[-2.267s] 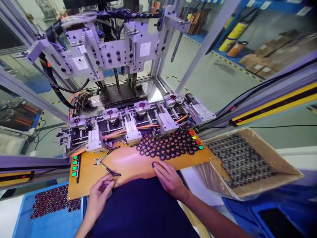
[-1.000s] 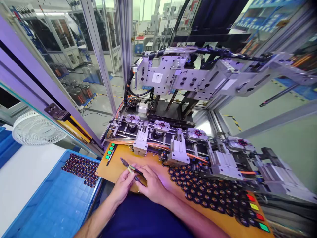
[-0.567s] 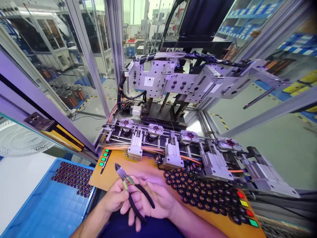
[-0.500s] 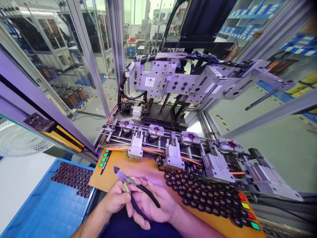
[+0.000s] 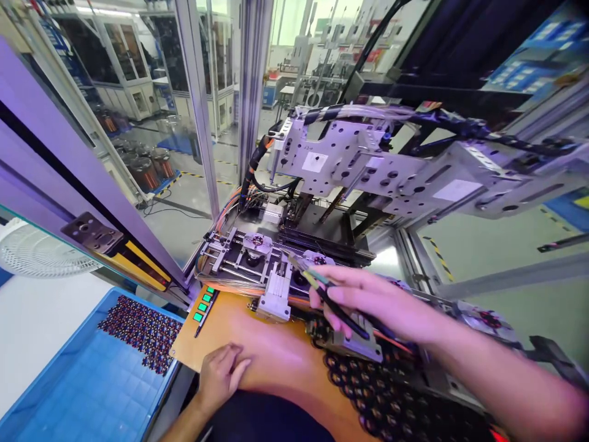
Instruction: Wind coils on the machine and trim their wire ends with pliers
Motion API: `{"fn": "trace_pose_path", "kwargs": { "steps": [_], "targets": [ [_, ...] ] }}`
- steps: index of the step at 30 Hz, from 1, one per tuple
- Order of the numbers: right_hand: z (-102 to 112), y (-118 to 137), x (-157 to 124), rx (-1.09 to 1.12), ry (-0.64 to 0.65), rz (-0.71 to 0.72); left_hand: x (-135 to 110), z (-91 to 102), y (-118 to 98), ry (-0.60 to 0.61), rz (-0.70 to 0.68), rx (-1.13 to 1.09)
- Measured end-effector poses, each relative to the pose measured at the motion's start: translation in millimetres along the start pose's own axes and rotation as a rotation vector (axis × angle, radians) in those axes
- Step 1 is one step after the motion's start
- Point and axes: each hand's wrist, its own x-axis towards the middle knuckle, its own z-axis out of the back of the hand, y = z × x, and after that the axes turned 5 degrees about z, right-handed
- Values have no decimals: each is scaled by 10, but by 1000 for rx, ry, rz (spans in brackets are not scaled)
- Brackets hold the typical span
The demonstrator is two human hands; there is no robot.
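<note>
My right hand (image 5: 368, 301) holds a pair of diagonal cutters (image 5: 315, 282) with black and yellow-green handles. Their jaws point up and left, over the row of machine fixtures. Closest to the jaws is a silver fixture (image 5: 317, 259) bearing a small round wound part, partly hidden by my hand. To its left stands another fixture (image 5: 257, 244) with a similar part on top. My left hand (image 5: 221, 371) rests at the front of the orange board (image 5: 271, 350), fingers loosely bent, thumb apart, with nothing visible in it.
Many dark round parts (image 5: 381, 393) lie on the board at right, under my forearm. A blue tray (image 5: 105, 393) at left holds rows of small parts. Green buttons (image 5: 202, 307) line the board's left edge. A metal plate assembly (image 5: 340, 162) hangs above the fixtures.
Both hands were together around the cutters near my lap. The right hand has carried them forward to the fixtures, while the left has let go and dropped back onto the board.
</note>
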Motion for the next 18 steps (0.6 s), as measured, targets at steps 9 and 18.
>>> {"fn": "trace_pose_path", "kwargs": {
  "steps": [9, 18],
  "targets": [
    [305, 615, 1102, -255, 158, -375, 33, 11, 94, -20, -100, 83],
    [236, 591, 1493, -349, 125, -534, 19, -24, 137, -66, -131, 139]
  ]
}}
